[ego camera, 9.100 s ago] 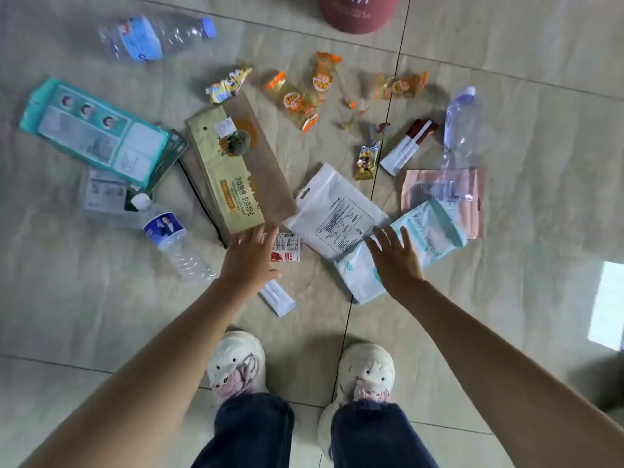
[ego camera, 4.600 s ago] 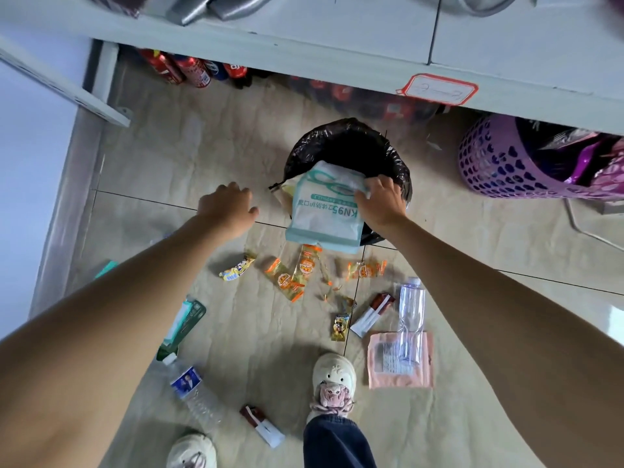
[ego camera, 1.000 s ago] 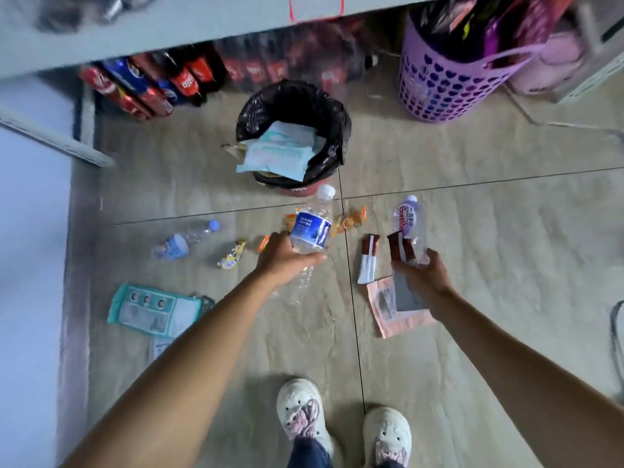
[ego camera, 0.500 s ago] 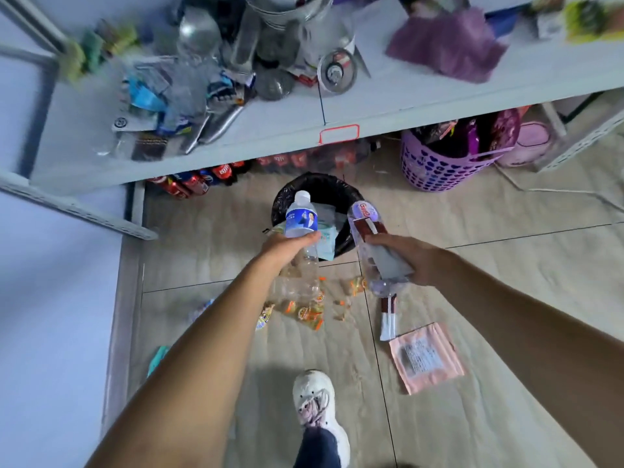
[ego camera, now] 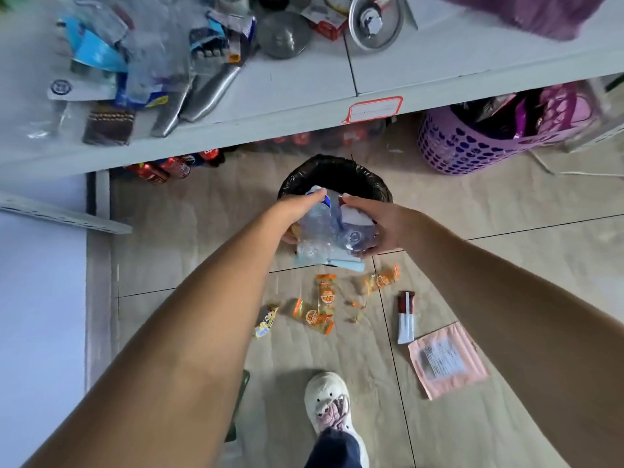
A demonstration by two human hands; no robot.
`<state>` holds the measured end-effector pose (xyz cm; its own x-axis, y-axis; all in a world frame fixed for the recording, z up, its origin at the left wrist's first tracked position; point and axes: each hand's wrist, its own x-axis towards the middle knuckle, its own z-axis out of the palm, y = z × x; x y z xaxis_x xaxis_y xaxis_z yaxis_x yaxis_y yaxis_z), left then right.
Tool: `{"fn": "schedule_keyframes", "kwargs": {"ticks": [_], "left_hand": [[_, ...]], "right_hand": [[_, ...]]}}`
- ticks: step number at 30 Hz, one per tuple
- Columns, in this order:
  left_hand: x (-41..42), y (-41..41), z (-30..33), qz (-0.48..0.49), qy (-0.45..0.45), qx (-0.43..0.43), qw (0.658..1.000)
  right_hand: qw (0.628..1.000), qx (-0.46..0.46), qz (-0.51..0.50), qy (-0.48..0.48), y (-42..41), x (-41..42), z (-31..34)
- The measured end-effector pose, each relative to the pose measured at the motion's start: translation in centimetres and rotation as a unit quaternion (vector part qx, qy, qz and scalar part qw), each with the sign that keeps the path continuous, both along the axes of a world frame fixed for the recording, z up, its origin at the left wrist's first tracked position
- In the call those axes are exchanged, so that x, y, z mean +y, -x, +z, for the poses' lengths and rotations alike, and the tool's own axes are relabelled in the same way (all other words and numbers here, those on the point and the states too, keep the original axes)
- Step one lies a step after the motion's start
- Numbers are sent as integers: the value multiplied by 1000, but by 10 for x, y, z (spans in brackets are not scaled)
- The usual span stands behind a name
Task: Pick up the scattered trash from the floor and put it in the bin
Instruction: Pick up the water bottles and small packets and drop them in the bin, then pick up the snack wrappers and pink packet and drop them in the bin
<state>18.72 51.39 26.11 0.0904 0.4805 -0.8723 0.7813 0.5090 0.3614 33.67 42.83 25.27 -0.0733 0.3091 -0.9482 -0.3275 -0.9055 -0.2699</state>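
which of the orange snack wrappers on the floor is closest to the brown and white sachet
The orange wrapper lying alone just right of the tile seam, nearest the bin. The other two overlap left of the seam, farther from the sachet.

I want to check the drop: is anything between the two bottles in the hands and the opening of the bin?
Partly. A light blue package already lies across the near rim of the bin, under the bottles. The far half of the opening looks free. The left hand and right hand hold the bottles over it.
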Motion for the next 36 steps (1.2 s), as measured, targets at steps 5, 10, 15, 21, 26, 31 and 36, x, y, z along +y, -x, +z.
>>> {"fn": "schedule_keyframes", "kwargs": {"ticks": [5, 10, 15, 21, 26, 31, 36], "left_hand": [[6, 9, -9, -54, -143, 21, 988], [-11, 24, -10, -171, -239, 29, 956], [-54, 46, -12, -194, -284, 88, 935], [-129, 67, -27, -254, -304, 104, 912], [-179, 79, -65, -222, -273, 108, 930], [-211, 91, -130, -228, -217, 171, 934], [-231, 95, -206, -257, -171, 244, 920]], "right_hand": [[978, -206, 6, -19, 11, 10, -6], [930, -355, 56, -72, 16, -10, -17], [880, -401, 229, -113, 13, -63, -22], [777, -452, 401, -175, 6, -131, -34], [762, -451, 434, -163, 1, -175, -61], [866, -401, 290, -70, 3, -204, -115], [883, -407, 234, -12, 9, -224, -196]]}}
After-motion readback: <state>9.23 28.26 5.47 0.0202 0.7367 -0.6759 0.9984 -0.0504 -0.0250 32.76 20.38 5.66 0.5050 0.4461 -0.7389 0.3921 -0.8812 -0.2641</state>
